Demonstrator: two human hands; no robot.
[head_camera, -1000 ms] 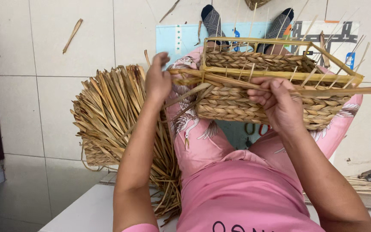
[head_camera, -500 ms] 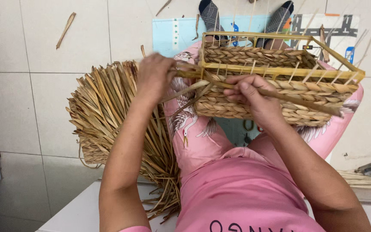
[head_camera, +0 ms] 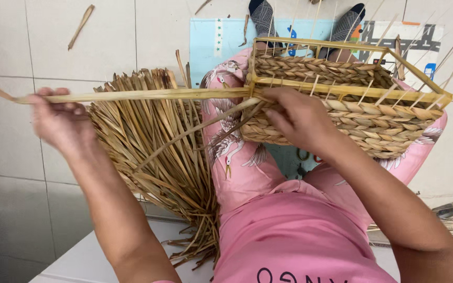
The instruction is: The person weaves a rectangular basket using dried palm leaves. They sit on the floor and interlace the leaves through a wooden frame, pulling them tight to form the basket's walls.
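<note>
A half-woven rectangular basket (head_camera: 373, 118) of braided straw on a yellow frame rests on my lap, over pink trousers. My right hand (head_camera: 297, 118) presses against its near left corner, fingers curled on the weave. My left hand (head_camera: 58, 118) is stretched far out to the left, gripping a long flat straw strand (head_camera: 153, 95) that runs taut from the basket's corner. A second loose strand (head_camera: 195, 130) slants down from the same corner.
A big bundle of dry straw leaves (head_camera: 153, 157) lies on the tiled floor left of my knee. Scissors (head_camera: 305, 156) show between my legs. A light blue mat (head_camera: 221, 42) lies beyond my socked feet. Stray straw bits (head_camera: 81, 25) dot the tiles.
My left hand has pulled the strand out from the basket far to the left, drawing it taut. My right hand has stayed on the basket's near side, shifting to the left corner.
</note>
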